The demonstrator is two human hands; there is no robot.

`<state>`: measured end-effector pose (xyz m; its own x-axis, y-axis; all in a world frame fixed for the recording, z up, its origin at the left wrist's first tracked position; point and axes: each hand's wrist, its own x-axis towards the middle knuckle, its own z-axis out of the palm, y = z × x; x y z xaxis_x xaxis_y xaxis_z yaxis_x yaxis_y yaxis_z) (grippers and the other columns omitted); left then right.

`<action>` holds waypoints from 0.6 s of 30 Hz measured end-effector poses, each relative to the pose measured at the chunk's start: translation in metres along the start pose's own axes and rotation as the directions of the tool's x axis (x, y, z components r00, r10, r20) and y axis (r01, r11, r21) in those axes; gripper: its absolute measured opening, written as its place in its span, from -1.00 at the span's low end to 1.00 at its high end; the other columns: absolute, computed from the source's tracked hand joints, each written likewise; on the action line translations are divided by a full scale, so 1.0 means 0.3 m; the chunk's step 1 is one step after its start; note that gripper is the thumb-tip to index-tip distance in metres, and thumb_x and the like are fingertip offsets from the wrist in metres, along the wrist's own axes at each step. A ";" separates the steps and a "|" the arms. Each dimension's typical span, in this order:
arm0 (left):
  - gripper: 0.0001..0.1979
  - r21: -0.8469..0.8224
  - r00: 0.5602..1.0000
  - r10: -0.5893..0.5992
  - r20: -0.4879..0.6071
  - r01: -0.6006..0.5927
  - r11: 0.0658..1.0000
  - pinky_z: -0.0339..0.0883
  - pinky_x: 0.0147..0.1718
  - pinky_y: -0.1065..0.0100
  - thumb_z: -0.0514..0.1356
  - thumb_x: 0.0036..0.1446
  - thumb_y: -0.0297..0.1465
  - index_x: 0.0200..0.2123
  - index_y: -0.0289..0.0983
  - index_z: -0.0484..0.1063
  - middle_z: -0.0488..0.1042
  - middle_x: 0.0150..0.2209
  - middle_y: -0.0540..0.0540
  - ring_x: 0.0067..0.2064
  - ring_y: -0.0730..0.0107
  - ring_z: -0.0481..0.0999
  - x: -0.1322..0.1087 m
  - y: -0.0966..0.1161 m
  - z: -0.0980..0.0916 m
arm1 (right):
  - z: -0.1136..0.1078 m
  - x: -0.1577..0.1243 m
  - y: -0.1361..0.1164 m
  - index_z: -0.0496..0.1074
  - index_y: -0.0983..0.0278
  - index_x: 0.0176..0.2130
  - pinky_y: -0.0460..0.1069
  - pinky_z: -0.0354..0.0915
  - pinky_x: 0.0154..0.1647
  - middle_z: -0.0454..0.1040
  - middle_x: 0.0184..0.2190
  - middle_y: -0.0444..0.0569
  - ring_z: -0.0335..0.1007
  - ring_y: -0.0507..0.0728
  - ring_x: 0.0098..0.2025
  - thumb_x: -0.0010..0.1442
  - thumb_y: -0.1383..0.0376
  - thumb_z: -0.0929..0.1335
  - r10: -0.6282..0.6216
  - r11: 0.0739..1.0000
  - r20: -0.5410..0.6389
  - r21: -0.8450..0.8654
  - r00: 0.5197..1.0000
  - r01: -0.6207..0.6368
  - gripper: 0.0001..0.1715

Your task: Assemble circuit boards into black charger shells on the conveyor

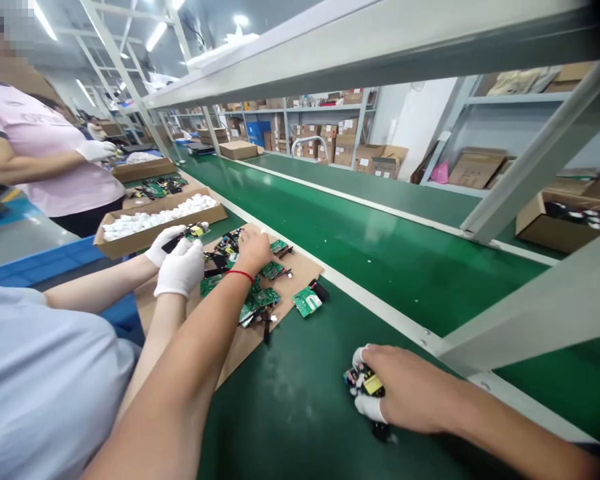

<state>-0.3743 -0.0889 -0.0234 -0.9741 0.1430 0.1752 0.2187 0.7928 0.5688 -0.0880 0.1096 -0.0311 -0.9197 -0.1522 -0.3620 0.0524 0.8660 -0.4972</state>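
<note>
My right hand (pixel 405 390), with white finger cots, is closed around a circuit board (pixel 373 383) with a yellow component, low over the green bench. A black part on a lead (pixel 383 432) hangs below it. My left hand (pixel 254 248), a red cord round its wrist, reaches into a pile of circuit boards (pixel 266 297) on brown cardboard (pixel 300 265). Its fingers curl down among the boards; their tips and whatever they grip are hidden. One green board (pixel 307 302) with a black part lies by the cardboard's edge, between my hands.
Beside my left arm, a co-worker's white-gloved hands (pixel 180 267) hold a board. Behind them stands a carton of white pieces (pixel 160 220). Another person in pink (pixel 45 147) works farther back. A green conveyor (pixel 330 233) runs along the bench, beneath a slanting metal post (pixel 530 320).
</note>
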 end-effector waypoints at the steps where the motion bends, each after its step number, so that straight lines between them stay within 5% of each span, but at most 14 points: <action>1: -0.61 0.037 1.000 -0.014 -0.014 0.015 0.999 0.35 0.09 -0.10 0.24 0.26 -0.26 0.10 -0.30 0.38 0.37 0.16 -0.24 0.14 0.02 0.41 0.029 -0.011 0.008 | 0.006 -0.008 0.002 0.50 0.25 -0.22 0.16 0.33 -0.18 0.53 -0.18 0.16 0.51 0.39 -0.16 0.05 0.19 0.37 0.003 0.998 0.020 -0.058 1.000 -0.002 -0.72; 6: -0.63 0.092 0.997 -0.051 -0.062 0.057 0.994 0.27 0.13 -0.16 0.25 0.25 -0.25 0.08 -0.27 0.39 0.38 0.17 -0.21 0.18 -0.01 0.36 0.094 -0.044 0.045 | 0.020 -0.004 0.015 0.35 0.28 0.21 0.29 0.32 0.09 0.30 0.23 0.33 0.40 0.53 0.13 0.13 0.11 0.36 0.097 0.991 0.087 -0.095 0.991 -0.089 -0.31; 13: -0.59 -0.240 0.966 -0.104 -0.236 0.046 0.970 0.04 0.25 -0.22 0.27 0.20 -0.24 0.07 -0.29 0.40 0.36 0.17 -0.22 0.28 -0.06 0.22 0.033 0.022 -0.045 | 0.043 0.003 0.002 0.42 0.29 0.15 0.38 0.37 -0.02 0.33 0.17 0.33 0.49 0.57 -0.03 0.15 0.04 0.38 0.040 0.972 0.074 -0.232 0.996 -0.021 -0.35; 18: -0.53 -0.730 0.955 -0.194 -0.223 -0.032 0.682 0.39 0.08 0.05 0.09 0.26 -0.13 0.13 -0.28 0.31 0.50 -0.08 -0.19 0.10 0.03 0.47 -0.130 0.121 -0.118 | -0.009 -0.013 -0.050 0.25 0.32 0.30 0.35 0.35 -0.03 0.41 0.07 0.31 0.47 0.51 -0.03 0.31 -0.02 0.25 -0.086 0.967 -0.101 -0.248 0.991 0.058 -0.27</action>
<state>-0.3263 -0.0868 0.0188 -0.9602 -0.1493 0.2359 0.2220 0.1040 0.9695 -0.0863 0.0986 -0.0202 -0.9555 -0.1768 -0.2362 -0.0995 0.9467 -0.3064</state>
